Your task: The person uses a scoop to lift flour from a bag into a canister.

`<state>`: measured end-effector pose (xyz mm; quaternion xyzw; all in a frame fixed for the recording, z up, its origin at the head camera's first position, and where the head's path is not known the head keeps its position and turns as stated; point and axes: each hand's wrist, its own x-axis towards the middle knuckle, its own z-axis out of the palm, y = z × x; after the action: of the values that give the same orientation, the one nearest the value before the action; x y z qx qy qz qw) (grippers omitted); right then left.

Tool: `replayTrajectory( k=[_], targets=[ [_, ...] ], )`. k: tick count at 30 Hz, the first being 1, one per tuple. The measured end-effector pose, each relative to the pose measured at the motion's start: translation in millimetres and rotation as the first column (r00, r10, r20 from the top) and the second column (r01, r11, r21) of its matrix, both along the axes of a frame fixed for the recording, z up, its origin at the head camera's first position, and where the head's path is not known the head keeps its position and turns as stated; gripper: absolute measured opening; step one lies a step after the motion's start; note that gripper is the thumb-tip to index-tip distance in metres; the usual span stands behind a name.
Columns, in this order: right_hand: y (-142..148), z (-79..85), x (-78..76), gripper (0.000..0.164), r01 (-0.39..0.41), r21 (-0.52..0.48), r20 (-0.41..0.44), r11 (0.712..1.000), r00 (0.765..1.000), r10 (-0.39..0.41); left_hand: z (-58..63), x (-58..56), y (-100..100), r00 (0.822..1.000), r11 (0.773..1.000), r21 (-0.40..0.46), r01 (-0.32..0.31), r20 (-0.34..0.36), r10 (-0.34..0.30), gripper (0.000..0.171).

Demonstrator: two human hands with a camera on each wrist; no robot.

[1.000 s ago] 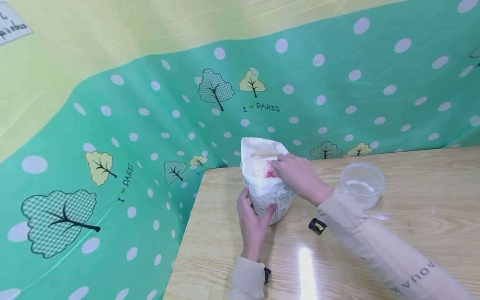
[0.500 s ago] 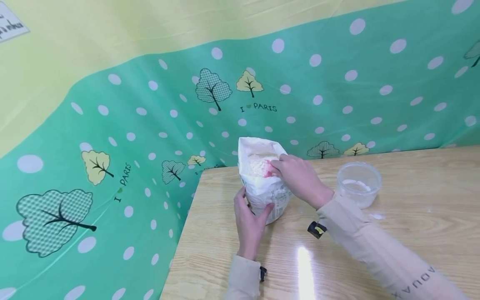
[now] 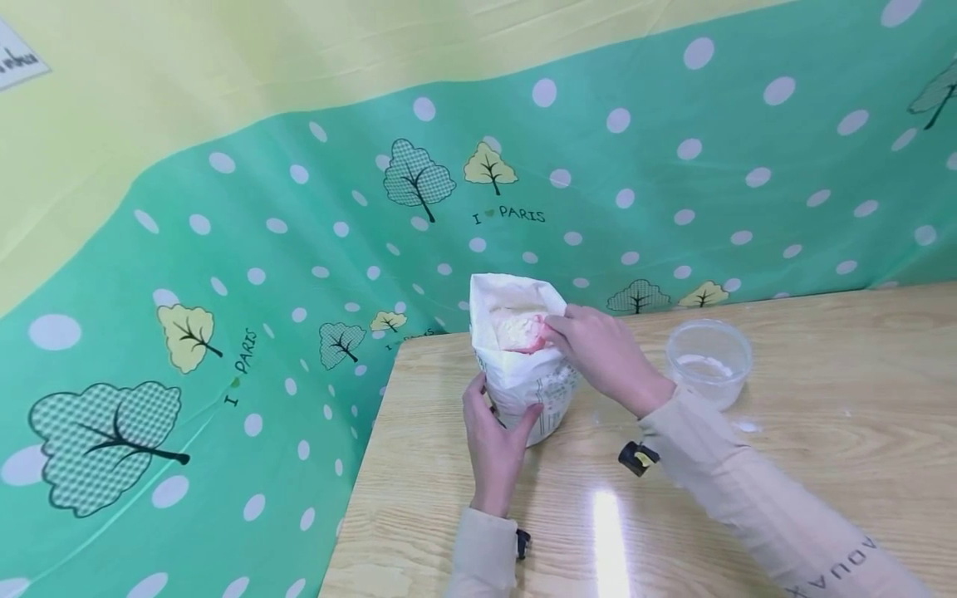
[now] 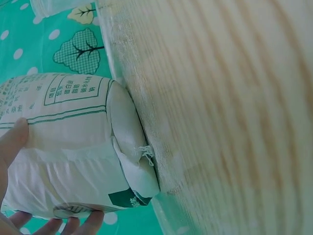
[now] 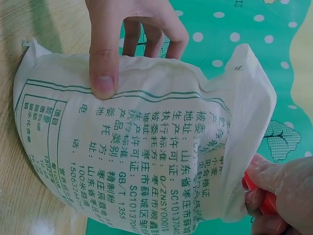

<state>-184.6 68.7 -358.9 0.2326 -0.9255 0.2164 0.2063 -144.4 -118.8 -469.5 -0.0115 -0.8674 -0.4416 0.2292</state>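
Note:
A white flour bag (image 3: pixel 523 390) with green print stands upright on the table, its mouth open and pale powder inside. My left hand (image 3: pixel 493 440) grips the bag's lower side, thumb on one face and fingers round the other, as the left wrist view shows. At the bag's mouth, my right hand (image 3: pixel 606 353) holds a red scoop (image 3: pixel 535 332) heaped with white flour (image 3: pixel 516 330). In the right wrist view the scoop's red handle (image 5: pixel 268 200) shows between thumb and fingers, while the bag's rim hides the rest.
To the right of the bag stands a clear round plastic tub (image 3: pixel 710 361) with some white powder in it. A small white spill (image 3: pixel 746 426) lies on the wooden table (image 3: pixel 419 498) near it. A green dotted cloth (image 3: pixel 374 274) hangs close behind.
The red scoop has come up a little in the bag's mouth, with more of its flour heap showing. The left hand keeps its grip on the bag. The head view has shifted slightly.

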Motion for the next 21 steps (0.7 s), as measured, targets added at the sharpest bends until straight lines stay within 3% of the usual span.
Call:
replayTrajectory(
  k=[10, 21],
  targets=[
    [6.3, 0.9, 1.9, 0.021, 0.002, -0.059, 0.047, 0.998, 0.999, 0.001, 1.1, 1.2, 0.4, 1.000, 1.000, 0.016, -0.005, 0.026, 0.004, 0.089],
    [13.3, 2.7, 2.8, 0.030, 0.010, -0.111, 0.099, 0.994, 0.995, 0.001, 1.2, 0.3, 0.5, 1.000, 1.000, 0.005, -0.006, 0.010, 0.005, 0.089]
  ],
)
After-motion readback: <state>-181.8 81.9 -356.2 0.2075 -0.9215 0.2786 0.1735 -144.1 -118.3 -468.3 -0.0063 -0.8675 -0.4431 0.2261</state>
